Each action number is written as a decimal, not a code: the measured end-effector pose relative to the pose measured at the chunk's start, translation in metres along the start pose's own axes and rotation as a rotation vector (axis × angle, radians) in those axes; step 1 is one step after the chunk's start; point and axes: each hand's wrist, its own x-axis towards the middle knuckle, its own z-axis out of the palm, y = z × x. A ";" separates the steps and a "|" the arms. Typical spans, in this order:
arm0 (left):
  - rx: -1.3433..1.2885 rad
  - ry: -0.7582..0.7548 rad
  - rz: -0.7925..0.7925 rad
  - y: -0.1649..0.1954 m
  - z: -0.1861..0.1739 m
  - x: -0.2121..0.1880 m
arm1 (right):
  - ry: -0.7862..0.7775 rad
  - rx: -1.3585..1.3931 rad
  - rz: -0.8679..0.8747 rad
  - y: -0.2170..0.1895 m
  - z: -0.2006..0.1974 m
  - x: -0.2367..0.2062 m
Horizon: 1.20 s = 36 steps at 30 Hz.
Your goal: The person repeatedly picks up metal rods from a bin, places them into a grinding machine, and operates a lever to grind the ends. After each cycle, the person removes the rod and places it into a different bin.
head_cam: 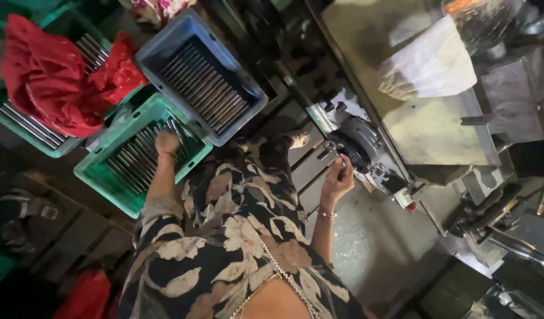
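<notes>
Dim workshop floor, as I see it from the head camera.
I note a grey metal worktable (437,133) at upper right, dark concrete floor (366,248) at lower centre, slatted boards (65,233) at lower left; lighting poor throughout.

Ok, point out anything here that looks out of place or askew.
A red cloth lies bunched over the far green crate, covering part of its metal rods. The left hand reaches into the near green crate; the right hand is at the machine.
</notes>
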 end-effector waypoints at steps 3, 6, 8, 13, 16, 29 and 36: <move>0.396 0.000 0.433 -0.024 0.033 0.009 | 0.001 -0.048 -0.025 0.000 -0.004 -0.003; 0.447 0.043 0.394 -0.018 0.055 0.024 | 0.019 -0.082 -0.053 0.001 -0.009 -0.005; 0.654 -0.069 0.388 -0.008 0.063 0.028 | 0.023 -0.097 -0.042 0.004 -0.015 -0.007; 0.992 -0.420 0.296 0.011 0.055 0.033 | 0.044 -0.034 -0.010 0.017 -0.021 -0.012; 0.655 -0.387 0.128 0.022 0.044 0.022 | 0.079 -0.032 0.037 0.026 -0.017 -0.010; -0.765 -0.164 0.489 0.068 0.033 -0.054 | -0.039 0.190 0.096 -0.024 0.019 -0.005; -0.558 -0.356 1.460 0.195 0.081 -0.109 | -0.071 0.501 0.086 -0.060 0.042 0.024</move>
